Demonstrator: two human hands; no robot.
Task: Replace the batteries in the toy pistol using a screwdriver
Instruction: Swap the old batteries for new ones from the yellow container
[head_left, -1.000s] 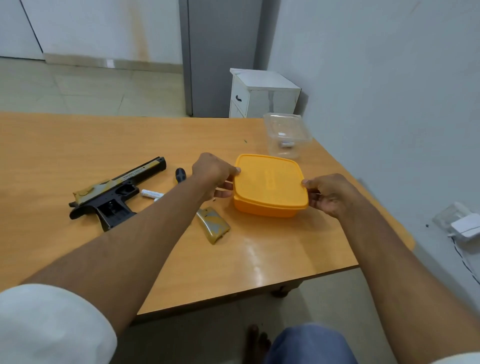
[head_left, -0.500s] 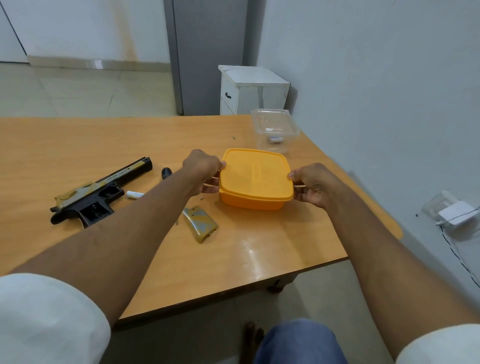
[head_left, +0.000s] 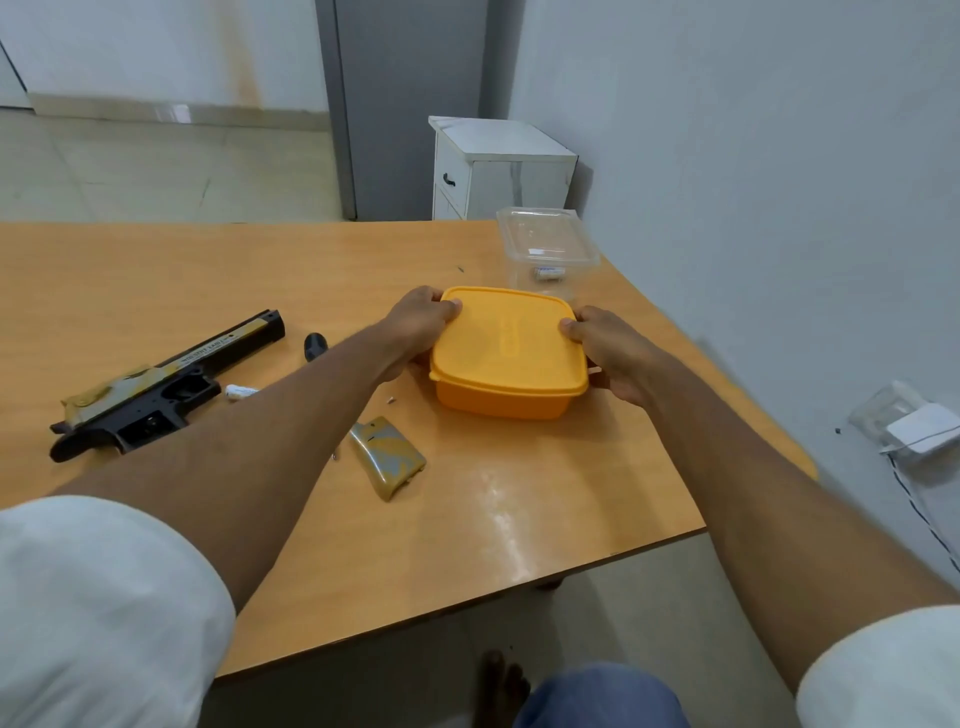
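An orange lidded box (head_left: 506, 353) stands on the wooden table (head_left: 208, 270). My left hand (head_left: 421, 325) grips its left side, fingers on the lid's far left corner. My right hand (head_left: 608, 353) grips its right side, thumb on the lid. The black and gold toy pistol (head_left: 166, 382) lies at the left with its grip open. A white battery (head_left: 240, 392) lies beside it. The gold battery cover (head_left: 387, 457) rests in front of the box. A black screwdriver handle (head_left: 314, 345) shows behind my left forearm; its shaft is hidden. A small screw (head_left: 389, 400) lies near the box.
A clear plastic container (head_left: 545, 249) with a battery inside stands behind the orange box, near the table's far right corner. A white cabinet (head_left: 498, 166) is on the floor beyond. The table's right edge (head_left: 727, 415) runs close to my right arm.
Both hands have shifted their hold on the orange box, the left fingers moving up onto the lid's far corner. The box stays on the table; the camera view has shifted.
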